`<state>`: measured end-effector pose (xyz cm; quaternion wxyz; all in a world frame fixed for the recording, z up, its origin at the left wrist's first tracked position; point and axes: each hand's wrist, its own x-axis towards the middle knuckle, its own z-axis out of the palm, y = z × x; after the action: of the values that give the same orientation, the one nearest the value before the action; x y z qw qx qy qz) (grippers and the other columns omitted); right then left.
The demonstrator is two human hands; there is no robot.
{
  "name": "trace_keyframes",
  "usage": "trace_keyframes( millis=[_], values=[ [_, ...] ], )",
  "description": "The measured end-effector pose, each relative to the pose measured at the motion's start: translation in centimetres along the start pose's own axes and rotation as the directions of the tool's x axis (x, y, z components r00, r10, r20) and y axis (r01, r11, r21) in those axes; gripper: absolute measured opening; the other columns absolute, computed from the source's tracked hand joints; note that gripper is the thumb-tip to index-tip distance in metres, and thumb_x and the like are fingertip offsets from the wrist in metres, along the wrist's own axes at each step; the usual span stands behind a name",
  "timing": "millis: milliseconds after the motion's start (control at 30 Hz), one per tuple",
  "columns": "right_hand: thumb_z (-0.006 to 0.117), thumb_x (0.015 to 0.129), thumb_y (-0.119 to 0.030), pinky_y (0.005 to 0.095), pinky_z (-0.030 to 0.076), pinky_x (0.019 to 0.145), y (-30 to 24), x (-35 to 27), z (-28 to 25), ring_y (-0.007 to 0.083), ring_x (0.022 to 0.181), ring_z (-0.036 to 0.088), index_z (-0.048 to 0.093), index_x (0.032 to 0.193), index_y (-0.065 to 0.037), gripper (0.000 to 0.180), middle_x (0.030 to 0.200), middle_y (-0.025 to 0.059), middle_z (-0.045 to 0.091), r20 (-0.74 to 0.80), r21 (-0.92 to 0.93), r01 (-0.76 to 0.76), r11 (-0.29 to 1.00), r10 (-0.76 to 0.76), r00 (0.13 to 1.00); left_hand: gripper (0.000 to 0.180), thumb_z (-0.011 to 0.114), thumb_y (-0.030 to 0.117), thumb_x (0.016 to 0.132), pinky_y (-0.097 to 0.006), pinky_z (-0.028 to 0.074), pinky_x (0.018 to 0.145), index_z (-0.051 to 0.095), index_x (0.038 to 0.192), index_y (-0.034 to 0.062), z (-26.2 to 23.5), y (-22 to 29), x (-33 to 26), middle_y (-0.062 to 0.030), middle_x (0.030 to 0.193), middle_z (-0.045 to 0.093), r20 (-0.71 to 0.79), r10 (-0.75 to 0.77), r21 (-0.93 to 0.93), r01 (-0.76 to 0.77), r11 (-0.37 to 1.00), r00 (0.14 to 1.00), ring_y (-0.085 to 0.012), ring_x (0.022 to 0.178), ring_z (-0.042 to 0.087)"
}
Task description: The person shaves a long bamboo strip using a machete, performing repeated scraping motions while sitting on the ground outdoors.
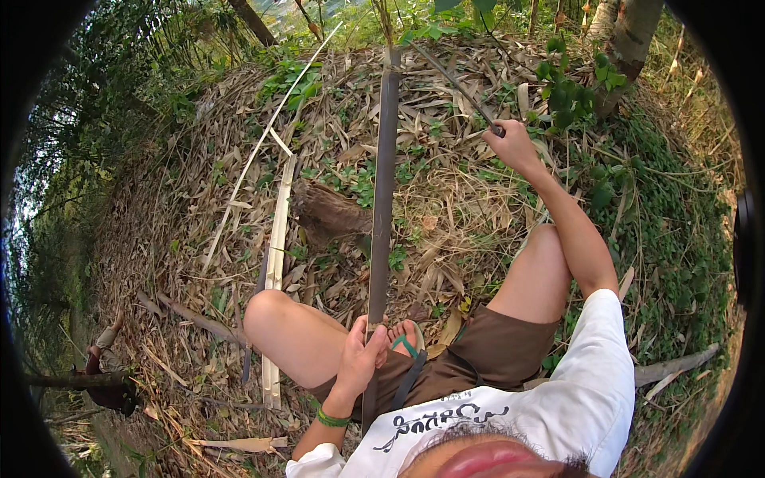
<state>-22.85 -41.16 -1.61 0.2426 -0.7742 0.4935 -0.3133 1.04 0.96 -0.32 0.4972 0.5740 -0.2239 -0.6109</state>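
Observation:
A long grey-brown bamboo pole (384,183) runs from my lap away toward the far edge of the ground. My left hand (362,362) is wrapped around its near part, between my knees. Out to the right, my right hand (514,147) grips the dark handle of a long-bladed knife (462,90). The blade points up and left toward the far end of the pole, and I see a gap between it and the pole along most of its length. My left fingers partly hide the pole where they hold it.
Left of the pole lie a split pale bamboo piece (277,239) and a thin pale strip (267,131). A wooden stump (328,211) sits beside the pole. Dry leaves cover the ground. A tree trunk (633,40) stands far right, and a branch (203,320) lies left.

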Motion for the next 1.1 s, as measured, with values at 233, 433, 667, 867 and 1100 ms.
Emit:
trace_keyframes(
  millis=[233,433,667,867,1100],
  values=[
    [0.070,0.076,-0.032,0.0465,0.051,0.063,-5.5,-2.4,0.7,0.0354,0.062,0.065,0.070,0.077,-0.002,0.030,0.063,0.0166,0.063,0.221,-0.127,0.327,0.937,-0.294,0.930,0.041,0.034,0.048,0.109,-0.026,0.041,0.049,0.046,0.095,0.0107,1.1,-0.1,2.3,-0.0004,0.073,0.046,-0.006,-0.117,-0.269,0.111,0.957,0.993,-0.0074,0.053,0.043],
    [0.070,0.074,-0.032,0.0492,0.054,0.062,-10.6,-7.3,3.8,0.0373,0.060,0.066,0.066,0.070,-0.006,0.027,0.058,0.0153,0.062,0.476,-0.076,0.606,0.792,-0.506,0.720,0.038,0.037,0.042,0.110,-0.023,0.037,0.048,0.044,0.092,0.0092,1.5,-0.2,2.8,0.0011,0.063,0.040,-0.182,0.227,0.356,-0.151,0.922,0.957,-0.0066,0.052,0.039],
    [0.068,0.073,-0.029,0.0482,0.056,0.065,-8.4,-2.9,2.8,0.0381,0.061,0.067,0.067,0.070,-0.004,0.025,0.061,0.0175,0.064,0.292,-0.188,0.419,0.888,-0.357,0.887,0.038,0.041,0.038,0.109,-0.027,0.032,0.049,0.045,0.090,0.0052,2.9,-0.5,1.5,0.0020,0.063,0.041,-0.195,0.393,0.600,-0.208,0.772,0.899,-0.0066,0.056,0.040],
    [0.067,0.073,-0.028,0.0490,0.056,0.067,-8.4,-3.8,3.2,0.0378,0.064,0.068,0.068,0.069,-0.003,0.025,0.062,0.0181,0.064,0.356,-0.159,0.373,0.914,-0.299,0.885,0.039,0.042,0.038,0.109,-0.027,0.033,0.050,0.045,0.088,0.0051,2.6,-1.6,1.5,0.0025,0.063,0.040,-0.108,0.369,0.566,-0.248,0.786,0.923,-0.0064,0.057,0.039],
    [0.068,0.063,-0.029,0.0502,0.050,0.054,-9.1,-3.4,4.5,0.0328,0.058,0.065,0.064,0.064,-0.012,0.018,0.056,0.0104,0.061,0.409,-0.257,0.565,0.784,-0.441,0.799,0.047,0.042,0.041,0.108,-0.035,0.045,0.055,0.047,0.088,-0.0008,2.6,0.5,1.9,-0.0144,0.065,0.057,-0.083,0.317,0.573,-0.215,0.791,0.945,-0.0191,0.059,0.056]
  ],
)
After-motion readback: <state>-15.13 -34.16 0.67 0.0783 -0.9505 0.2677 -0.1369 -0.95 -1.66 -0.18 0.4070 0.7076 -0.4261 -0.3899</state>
